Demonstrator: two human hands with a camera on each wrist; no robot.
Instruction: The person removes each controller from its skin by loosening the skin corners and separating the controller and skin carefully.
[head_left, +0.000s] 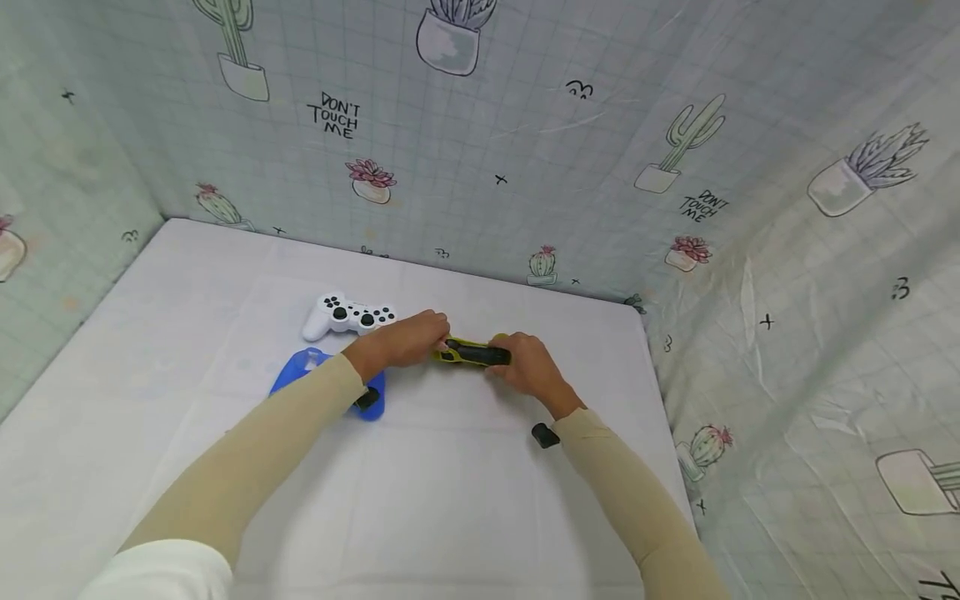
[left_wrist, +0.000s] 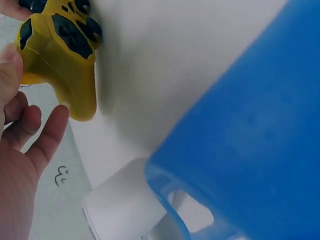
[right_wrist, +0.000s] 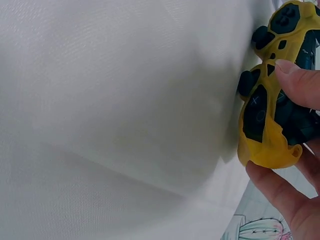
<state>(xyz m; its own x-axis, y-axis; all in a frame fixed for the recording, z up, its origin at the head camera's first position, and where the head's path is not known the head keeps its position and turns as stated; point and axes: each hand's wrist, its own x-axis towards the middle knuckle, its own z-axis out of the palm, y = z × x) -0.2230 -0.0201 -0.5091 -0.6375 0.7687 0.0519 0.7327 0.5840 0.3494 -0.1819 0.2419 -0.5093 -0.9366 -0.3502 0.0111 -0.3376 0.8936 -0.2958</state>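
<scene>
A black game controller (head_left: 483, 355) in a yellow rubbery cover (right_wrist: 274, 137) is held between both hands over the far middle of the table. My left hand (head_left: 408, 338) grips its left end, with the thumb and fingertips at the yellow grip in the left wrist view. My right hand (head_left: 529, 365) holds the other end, its thumb over the black body and a fingertip at the grip's tip. In the right wrist view the cover gapes at this grip, and black casing shows beside its yellow edge. The sticks face down toward the table.
A white game controller (head_left: 348, 316) lies behind my left wrist. Below it a blue cover (head_left: 298, 364) rests on the white table (head_left: 450, 500), partly hidden by my left forearm. Cactus-printed cloth (head_left: 487, 150) hangs along the back and sides.
</scene>
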